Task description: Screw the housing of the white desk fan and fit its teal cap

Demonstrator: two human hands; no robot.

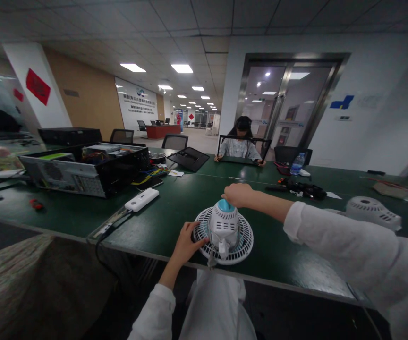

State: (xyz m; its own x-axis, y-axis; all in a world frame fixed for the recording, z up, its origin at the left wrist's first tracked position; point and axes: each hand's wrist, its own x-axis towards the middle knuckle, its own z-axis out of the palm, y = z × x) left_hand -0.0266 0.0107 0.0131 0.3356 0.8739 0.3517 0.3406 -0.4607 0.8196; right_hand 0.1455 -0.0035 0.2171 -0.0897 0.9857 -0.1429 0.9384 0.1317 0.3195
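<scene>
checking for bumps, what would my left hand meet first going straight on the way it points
Likely the white fan grille: the left hand seems to touch its rim, though depth is unclear.

Looking at a long dark green table (175,196), pretty cluttered tbh. Has an opened computer case (99,177) on the left, a white oblong device (142,200) with a cable beside it, and a black panel (197,163) farther back. Also carries a white fan head (224,229), grille-side down by the near edge, plus a white plastic housing (371,211) and an upright water bottle (297,164) over to the right.
</scene>
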